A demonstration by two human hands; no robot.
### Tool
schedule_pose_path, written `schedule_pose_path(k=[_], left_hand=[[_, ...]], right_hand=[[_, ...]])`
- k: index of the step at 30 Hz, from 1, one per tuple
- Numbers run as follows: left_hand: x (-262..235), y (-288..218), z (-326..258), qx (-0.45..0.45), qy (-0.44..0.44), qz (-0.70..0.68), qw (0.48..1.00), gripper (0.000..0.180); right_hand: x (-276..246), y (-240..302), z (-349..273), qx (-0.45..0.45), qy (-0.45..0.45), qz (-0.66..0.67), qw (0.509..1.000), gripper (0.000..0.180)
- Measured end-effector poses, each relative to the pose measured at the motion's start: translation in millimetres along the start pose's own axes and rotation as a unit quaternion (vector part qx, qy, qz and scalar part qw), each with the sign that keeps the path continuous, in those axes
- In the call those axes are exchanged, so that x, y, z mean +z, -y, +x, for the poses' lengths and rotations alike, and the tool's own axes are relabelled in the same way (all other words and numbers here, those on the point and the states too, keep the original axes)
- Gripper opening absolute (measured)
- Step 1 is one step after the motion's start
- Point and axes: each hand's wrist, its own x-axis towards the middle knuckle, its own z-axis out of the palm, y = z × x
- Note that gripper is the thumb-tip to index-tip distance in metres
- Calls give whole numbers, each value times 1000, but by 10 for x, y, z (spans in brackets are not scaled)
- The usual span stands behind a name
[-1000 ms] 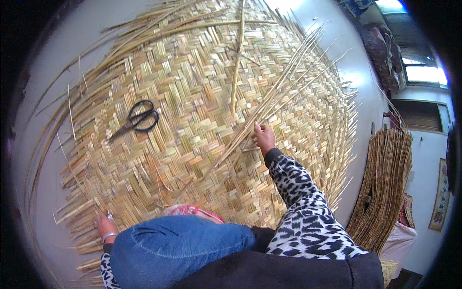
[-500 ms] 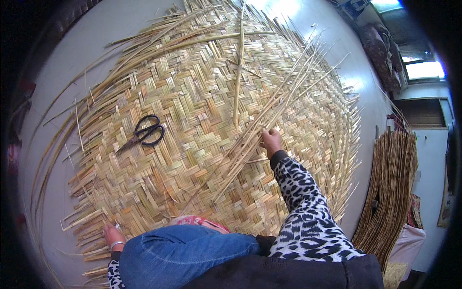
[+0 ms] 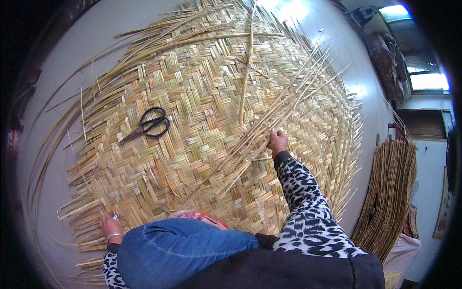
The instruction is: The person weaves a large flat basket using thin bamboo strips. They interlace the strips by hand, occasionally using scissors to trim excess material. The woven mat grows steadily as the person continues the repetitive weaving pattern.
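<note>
Left hand (image 3: 111, 227): stays on the frayed left edge of the woven reed mat (image 3: 192, 103), beside the denim-covered knee (image 3: 183, 245), grip impossible to tell. Next, black-handled scissors (image 3: 139, 129), lying flat on the weave. Then loose reed strips (image 3: 254, 131), fanned wider at the near ends than a second ago, so probably easier to single out. Right hand (image 3: 278, 143): pinching at their right side, forearm stretched forward, knuckles up.

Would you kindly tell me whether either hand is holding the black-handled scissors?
No, the scissors lie on the woven mat, apart from the left hand at its edge and the right hand at the loose strips.
</note>
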Motion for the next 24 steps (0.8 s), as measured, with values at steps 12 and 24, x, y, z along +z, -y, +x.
schedule_pose_path(k=[12, 24], left_hand=[[48, -33, -304, -38, -47, 23, 998, 21], [-257, -168, -521, -87, -60, -39, 994, 36]], right_hand=[[-403, -41, 444, 6, -41, -85, 996, 24], [2133, 1172, -1474, -554, 332, -389, 657, 24]])
